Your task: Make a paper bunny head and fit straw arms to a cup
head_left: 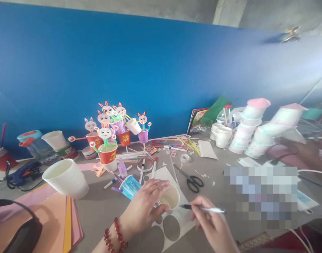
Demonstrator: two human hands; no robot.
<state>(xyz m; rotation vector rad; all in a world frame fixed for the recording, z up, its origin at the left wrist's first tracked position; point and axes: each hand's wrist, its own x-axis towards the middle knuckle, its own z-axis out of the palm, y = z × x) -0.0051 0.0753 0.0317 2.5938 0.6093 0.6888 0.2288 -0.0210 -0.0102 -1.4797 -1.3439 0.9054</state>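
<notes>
My left hand [145, 202], with a red bead bracelet at the wrist, grips a white paper cup [174, 194] between thumb and fingers. The cup rests on a white paper sheet [185, 221] that has several round holes cut in it. In my right hand [208, 219] is a pen [215, 210], its dark tip beside the cup's rim; I cannot tell whether it touches the paper. A blue-coloured cup [129, 186] with purple strips lies just left of my left hand. Black-handled scissors [194, 183] lie beyond the right hand, near a tape roll [185, 158].
Rabbit-faced paper cup figures [108, 153] stand against the blue partition [161, 77]. At left are stacked white cups [67, 179] and coloured paper [52, 225]. Cup towers [242, 135] stand at right, near a person's hand [305, 151]. Markers [153, 168] and paper scraps litter the table.
</notes>
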